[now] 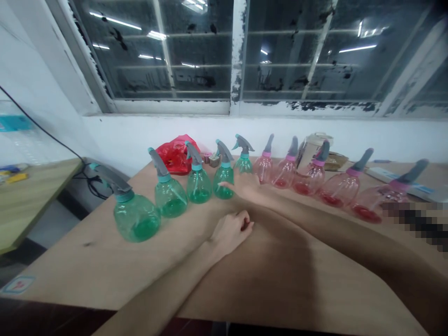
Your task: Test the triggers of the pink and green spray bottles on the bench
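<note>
My right hand (pixel 248 187) reaches across in front of a green spray bottle (pixel 244 163) and hides its lower part. Its thumb points out to the left, over a second green spray bottle (pixel 223 181); the other fingers are mostly hidden, and whether they touch the bottle behind is unclear. Nearer to me, my left hand (pixel 231 231) rests on the table with its fingers curled in and nothing visible in them. More green bottles (pixel 170 198) with grey trigger heads stand in a row to the left. Several pink spray bottles (pixel 339 186) line the right side. Each holds a little coloured liquid.
Behind the green bottles lies a red plastic bag (pixel 173 156). A white container (pixel 312 147) and a flat white box (pixel 399 182) sit behind the pink ones. The wooden table (pixel 80 275) backs onto a wall under a window. Another table (pixel 35 200) stands at left.
</note>
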The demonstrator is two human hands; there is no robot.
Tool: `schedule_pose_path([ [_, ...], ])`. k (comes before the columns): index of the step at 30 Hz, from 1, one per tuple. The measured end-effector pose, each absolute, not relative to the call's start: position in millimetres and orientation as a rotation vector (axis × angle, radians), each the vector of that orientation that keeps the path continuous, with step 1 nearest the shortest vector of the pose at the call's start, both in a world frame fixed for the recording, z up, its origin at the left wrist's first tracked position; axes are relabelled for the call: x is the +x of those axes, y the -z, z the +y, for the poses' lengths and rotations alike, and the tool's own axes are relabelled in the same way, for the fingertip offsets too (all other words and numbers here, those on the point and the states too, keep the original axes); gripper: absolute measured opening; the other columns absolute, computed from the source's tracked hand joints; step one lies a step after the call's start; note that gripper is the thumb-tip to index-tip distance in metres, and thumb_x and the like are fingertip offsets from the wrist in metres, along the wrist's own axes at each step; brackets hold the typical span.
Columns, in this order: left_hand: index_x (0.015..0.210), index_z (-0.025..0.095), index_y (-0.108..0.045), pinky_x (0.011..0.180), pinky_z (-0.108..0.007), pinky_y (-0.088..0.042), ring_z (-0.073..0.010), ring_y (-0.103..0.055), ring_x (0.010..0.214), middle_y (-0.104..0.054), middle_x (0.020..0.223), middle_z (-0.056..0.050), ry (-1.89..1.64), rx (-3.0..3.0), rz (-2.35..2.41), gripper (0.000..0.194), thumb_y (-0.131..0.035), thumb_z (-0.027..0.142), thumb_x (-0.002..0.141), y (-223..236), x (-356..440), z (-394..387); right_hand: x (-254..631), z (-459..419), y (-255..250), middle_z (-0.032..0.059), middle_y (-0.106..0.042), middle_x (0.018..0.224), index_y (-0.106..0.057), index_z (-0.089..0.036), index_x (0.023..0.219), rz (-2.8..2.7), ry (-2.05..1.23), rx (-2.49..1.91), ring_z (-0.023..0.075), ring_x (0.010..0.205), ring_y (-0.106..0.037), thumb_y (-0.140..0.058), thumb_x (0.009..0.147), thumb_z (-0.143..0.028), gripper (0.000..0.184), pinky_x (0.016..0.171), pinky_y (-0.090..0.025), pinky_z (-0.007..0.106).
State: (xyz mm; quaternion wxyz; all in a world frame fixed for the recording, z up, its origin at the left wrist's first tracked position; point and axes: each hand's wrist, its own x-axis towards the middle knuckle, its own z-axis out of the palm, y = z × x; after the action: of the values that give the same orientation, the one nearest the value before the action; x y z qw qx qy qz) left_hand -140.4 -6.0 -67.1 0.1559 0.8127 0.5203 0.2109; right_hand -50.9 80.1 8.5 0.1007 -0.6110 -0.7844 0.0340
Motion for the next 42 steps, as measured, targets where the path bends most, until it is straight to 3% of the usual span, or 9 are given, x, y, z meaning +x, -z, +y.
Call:
schedule_pose_path([
  [11, 0.081, 0.021, -0.056, 0.052, -0.023, -0.03, -0.0116, -0.051, 0.053, -0.054, 0.061, 0.004, -0.585, 2.263, 1.453, 0.013, -0.051, 0.032, 0.086, 68, -141, -4, -52, 100, -5, 0.0209, -0.068, 0.105, -0.036, -0.008, 0.136, -2.296, -0.162, -1.723, 0.0375, 0.099, -0.065, -0.036, 0.078, -0.078, 0.091, 0.078, -0.049, 0.043],
  [17, 0.084, 0.021, -0.057, 0.052, -0.024, -0.032, -0.0119, -0.052, 0.055, -0.056, 0.063, 0.004, -0.582, 2.265, 1.438, 0.014, -0.051, 0.033, 0.086, 72, -143, -2, -11, 106, -3, 0.0073, -0.072, 0.086, -0.055, -0.02, 0.114, -2.056, -0.094, -1.683, 0.0274, 0.09, -0.067, -0.047, 0.085, -0.064, 0.053, 0.076, -0.047, 0.034],
  [20, 0.084, 0.021, -0.057, 0.052, -0.024, -0.032, -0.012, -0.053, 0.055, -0.057, 0.063, 0.004, -0.585, 2.26, 1.435, 0.015, -0.051, 0.034, 0.086, 73, -143, -2, 5, 118, -4, 0.0109, -0.071, 0.098, -0.056, -0.016, 0.113, -1.94, -0.062, -1.733, 0.0262, 0.098, -0.065, -0.048, 0.088, -0.053, 0.045, 0.081, -0.046, 0.034],
  [25, 0.084, 0.02, -0.059, 0.053, -0.025, -0.034, -0.0128, -0.054, 0.057, -0.059, 0.065, 0.003, -0.586, 2.236, 1.448, 0.017, -0.051, 0.036, 0.085, 73, -143, -2, 4, 134, -2, 0.0192, -0.065, 0.113, -0.052, -0.01, 0.123, -1.89, -0.086, -1.791, 0.0312, 0.11, -0.06, -0.049, 0.083, -0.061, 0.065, 0.086, -0.045, 0.039],
  [31, 0.085, 0.021, -0.059, 0.053, -0.024, -0.035, -0.0125, -0.054, 0.057, -0.059, 0.066, 0.003, -0.577, 2.216, 1.469, 0.017, -0.054, 0.037, 0.084, 73, -143, -3, -10, 142, 3, 0.0159, -0.07, 0.104, -0.062, -0.014, 0.112, -1.931, -0.148, -1.816, 0.0304, 0.101, -0.065, -0.051, 0.08, -0.063, 0.06, 0.081, -0.047, 0.037],
  [42, 0.084, 0.021, -0.058, 0.056, -0.024, -0.037, -0.0115, -0.052, 0.058, -0.054, 0.062, 0.005, -0.637, 2.168, 1.474, 0.019, -0.051, 0.039, 0.086, 75, -144, -3, 5, 125, -7, 0.0178, -0.07, 0.102, -0.069, -0.013, 0.097, -2.033, -0.081, -1.861, 0.0348, 0.099, -0.065, -0.051, 0.077, -0.068, 0.061, 0.078, -0.05, 0.041],
])
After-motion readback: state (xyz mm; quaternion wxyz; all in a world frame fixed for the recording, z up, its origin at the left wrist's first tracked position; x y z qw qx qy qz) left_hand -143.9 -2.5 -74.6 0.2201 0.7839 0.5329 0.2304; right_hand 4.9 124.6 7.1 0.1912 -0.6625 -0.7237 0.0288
